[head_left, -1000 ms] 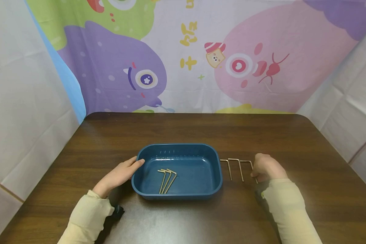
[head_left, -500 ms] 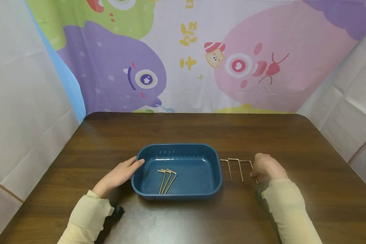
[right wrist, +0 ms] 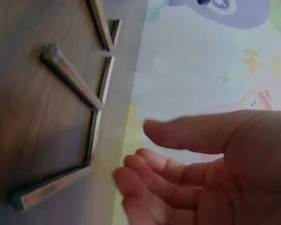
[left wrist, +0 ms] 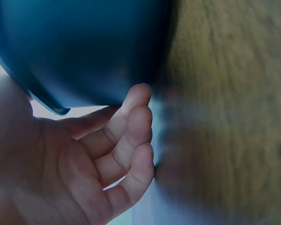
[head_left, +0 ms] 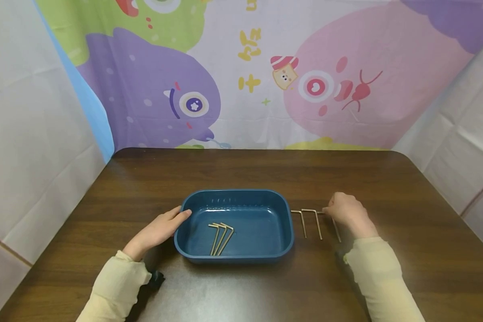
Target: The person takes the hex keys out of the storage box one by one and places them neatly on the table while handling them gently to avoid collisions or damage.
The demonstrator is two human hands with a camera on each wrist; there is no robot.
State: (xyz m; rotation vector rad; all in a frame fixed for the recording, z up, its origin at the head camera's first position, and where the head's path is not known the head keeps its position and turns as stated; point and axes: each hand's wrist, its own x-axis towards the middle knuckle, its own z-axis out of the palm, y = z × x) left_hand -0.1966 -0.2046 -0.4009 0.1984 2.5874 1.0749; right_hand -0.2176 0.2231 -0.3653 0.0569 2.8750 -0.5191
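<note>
Here, left hand (head_left: pixel 157 231) grips tray rim (head_left: pixel 233 258); right hand (head_left: pixel 349 215), parted, hangs near rightmost rod (head_left: pixel 336 231).

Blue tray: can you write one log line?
left hand: holds blue tray rim; right hand: near rightmost rod, holding nothing; tray rods: three; table rods: three

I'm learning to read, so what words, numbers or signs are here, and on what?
"干", it seems: yellow, sideways, on the cloth.
"饭", probably: yellow, sideways, just above it on the cloth.
A third yellow sign, higher up the cloth, is cut off; I can't read it.
Tub: faint marks inside, too small to tell.
Rods: none I can read.
</note>
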